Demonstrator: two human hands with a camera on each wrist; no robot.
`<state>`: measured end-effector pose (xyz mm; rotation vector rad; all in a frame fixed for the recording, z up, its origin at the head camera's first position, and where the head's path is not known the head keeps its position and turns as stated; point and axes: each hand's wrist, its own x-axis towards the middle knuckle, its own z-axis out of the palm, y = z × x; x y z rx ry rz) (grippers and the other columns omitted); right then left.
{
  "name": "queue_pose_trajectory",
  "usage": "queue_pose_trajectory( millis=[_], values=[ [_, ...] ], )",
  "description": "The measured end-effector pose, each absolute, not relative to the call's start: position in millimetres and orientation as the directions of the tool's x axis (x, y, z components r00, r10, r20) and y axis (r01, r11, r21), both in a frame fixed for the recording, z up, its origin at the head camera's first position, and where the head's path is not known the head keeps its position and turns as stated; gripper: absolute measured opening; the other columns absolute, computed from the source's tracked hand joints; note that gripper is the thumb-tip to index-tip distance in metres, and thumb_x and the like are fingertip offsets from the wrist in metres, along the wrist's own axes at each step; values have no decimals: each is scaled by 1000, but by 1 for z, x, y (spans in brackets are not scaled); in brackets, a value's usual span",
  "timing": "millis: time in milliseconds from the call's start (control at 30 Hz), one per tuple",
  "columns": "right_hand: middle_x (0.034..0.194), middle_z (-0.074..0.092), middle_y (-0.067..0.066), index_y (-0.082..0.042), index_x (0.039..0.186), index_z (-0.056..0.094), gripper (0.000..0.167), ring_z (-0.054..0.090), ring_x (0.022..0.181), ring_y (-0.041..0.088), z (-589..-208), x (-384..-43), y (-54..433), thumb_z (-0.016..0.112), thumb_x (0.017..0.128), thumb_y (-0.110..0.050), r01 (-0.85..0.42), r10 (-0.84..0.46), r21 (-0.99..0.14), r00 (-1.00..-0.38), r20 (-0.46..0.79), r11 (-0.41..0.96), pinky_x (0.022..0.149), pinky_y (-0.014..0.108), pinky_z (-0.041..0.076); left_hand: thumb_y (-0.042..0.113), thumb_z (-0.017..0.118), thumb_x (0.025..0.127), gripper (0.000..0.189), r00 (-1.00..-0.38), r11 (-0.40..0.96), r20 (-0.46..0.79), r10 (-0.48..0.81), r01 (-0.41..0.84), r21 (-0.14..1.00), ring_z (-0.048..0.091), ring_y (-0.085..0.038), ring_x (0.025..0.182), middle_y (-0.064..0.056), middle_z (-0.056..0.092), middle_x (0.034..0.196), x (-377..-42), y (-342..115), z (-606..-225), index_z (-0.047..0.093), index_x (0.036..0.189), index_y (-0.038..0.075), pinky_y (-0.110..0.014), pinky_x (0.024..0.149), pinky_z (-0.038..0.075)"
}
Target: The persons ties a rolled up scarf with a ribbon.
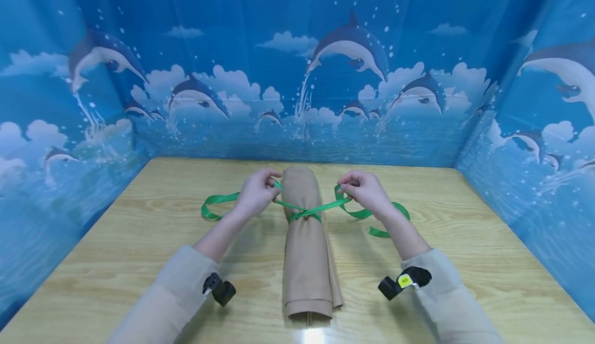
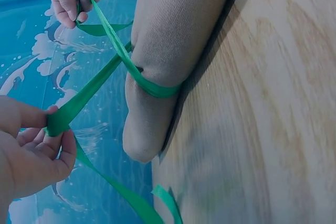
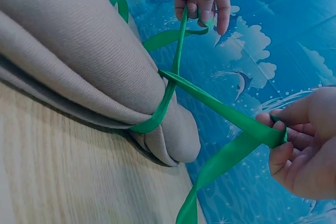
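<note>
A rolled tan cloth (image 1: 307,261) lies lengthwise on the table, its far part cinched by a green ribbon (image 1: 325,207). The ribbon crosses over itself on top of the roll. On the left, the left hand (image 1: 255,191) pinches one ribbon end between thumb and fingers, raised beside the roll. Opposite it, the right hand (image 1: 364,191) pinches the other end. Both lengths run from the crossing to the fingers, as the right wrist view shows with the ribbon (image 3: 220,106) stretched toward the right hand (image 3: 304,145). Loose tails hang beyond each hand.
The wooden table (image 1: 153,271) reaches back to a blue curtain (image 1: 260,127) printed with dolphins, which also stands along both sides. One ribbon tail curls on the table at the left, the other at the right. Each sleeve carries a small black camera (image 1: 224,292).
</note>
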<state>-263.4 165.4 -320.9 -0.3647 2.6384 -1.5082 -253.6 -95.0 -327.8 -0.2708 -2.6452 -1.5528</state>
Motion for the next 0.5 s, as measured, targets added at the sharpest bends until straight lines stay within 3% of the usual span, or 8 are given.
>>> queue_pose_trajectory(
  millis=[133, 233, 367, 500],
  values=[
    [93, 64, 9, -3, 101, 65, 14, 58, 82, 24, -321, -260, 162, 56, 91, -8, -267, -271, -738, -955, 119, 620, 69, 36, 48, -1, 59, 85, 33, -966, 593, 175, 190, 255, 764, 59, -18, 73, -10, 60, 90, -253, -94, -324, 59, 118, 1, -31, 66, 50],
    [92, 65, 7, -5, 98, 67, 13, 57, 78, 20, -321, -257, 158, 58, 90, -5, -361, -316, -629, -930, 189, 689, 66, 34, 48, 0, 58, 85, 31, -951, 649, 200, 236, 308, 695, 59, -21, 82, -10, 62, 93, -251, -91, -320, 60, 117, 1, -33, 70, 49],
    [94, 66, 8, -4, 97, 67, 13, 60, 79, 20, -322, -255, 155, 58, 88, -3, -487, -403, -512, -873, 274, 707, 68, 35, 49, 0, 55, 86, 30, -929, 667, 243, 280, 370, 647, 59, -21, 81, -10, 63, 92, -249, -86, -318, 61, 115, 2, -33, 68, 49],
    [97, 66, 8, -5, 97, 67, 13, 62, 84, 21, -323, -253, 154, 58, 88, -2, -549, -454, -465, -836, 310, 695, 70, 35, 50, -1, 55, 87, 29, -904, 678, 278, 326, 428, 598, 60, -21, 84, -9, 64, 95, -248, -82, -316, 61, 116, 3, -33, 70, 50]
  ],
)
